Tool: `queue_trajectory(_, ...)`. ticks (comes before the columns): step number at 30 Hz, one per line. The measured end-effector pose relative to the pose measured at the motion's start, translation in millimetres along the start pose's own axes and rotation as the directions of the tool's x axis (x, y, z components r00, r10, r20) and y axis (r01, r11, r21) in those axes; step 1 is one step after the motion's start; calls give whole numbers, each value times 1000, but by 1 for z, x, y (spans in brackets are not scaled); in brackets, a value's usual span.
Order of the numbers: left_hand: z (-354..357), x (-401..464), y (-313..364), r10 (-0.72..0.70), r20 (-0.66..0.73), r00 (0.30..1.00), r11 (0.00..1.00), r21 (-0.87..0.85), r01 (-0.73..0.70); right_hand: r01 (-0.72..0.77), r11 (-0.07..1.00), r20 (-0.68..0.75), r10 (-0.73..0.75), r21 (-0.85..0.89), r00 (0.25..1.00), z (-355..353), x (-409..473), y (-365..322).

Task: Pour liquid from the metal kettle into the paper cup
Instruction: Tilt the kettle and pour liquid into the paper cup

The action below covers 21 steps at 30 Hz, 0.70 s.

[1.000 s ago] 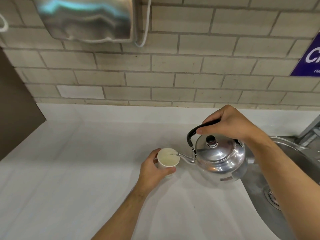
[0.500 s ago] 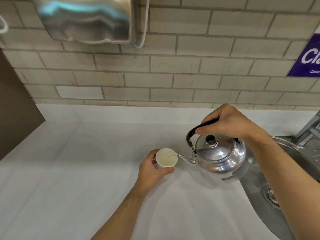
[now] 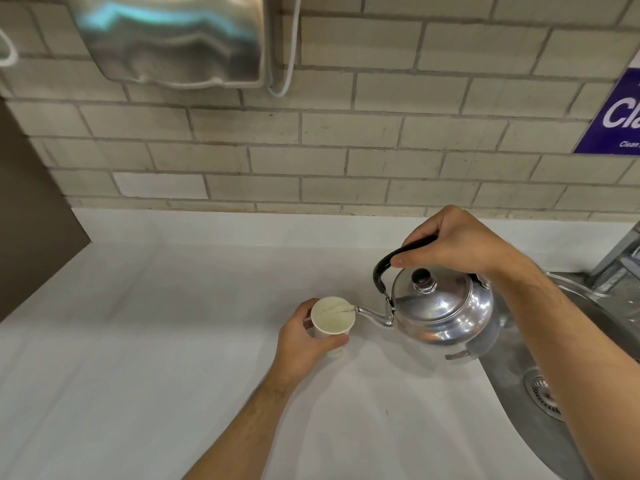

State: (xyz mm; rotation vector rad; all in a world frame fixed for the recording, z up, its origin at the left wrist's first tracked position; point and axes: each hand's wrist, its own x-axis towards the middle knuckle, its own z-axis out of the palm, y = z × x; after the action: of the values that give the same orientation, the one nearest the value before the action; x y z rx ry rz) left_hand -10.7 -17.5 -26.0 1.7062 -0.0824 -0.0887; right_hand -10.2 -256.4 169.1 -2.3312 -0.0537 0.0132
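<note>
You are facing a beige brick wall (image 3: pixel 346 133) carrying a steel dispenser (image 3: pixel 166 39) and purple sign (image 3: pixel 616 116); white countertop (image 3: pixel 138 341) is adjoining a steel sink (image 3: pixel 540 393).

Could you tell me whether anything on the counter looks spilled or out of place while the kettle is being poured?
Nothing stands out. The metal kettle, held by the right hand, sends a thin stream from its spout into the paper cup, steadied by the left hand. The white counter around the cup shows no puddle.
</note>
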Motion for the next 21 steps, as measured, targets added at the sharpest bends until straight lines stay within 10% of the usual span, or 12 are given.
queue_trajectory(21, -2, 2, -1, -27, 12, 1000, 1000, 17, 26, 26, 999, -6, -26, 46, 1000, -2, 5, 8)
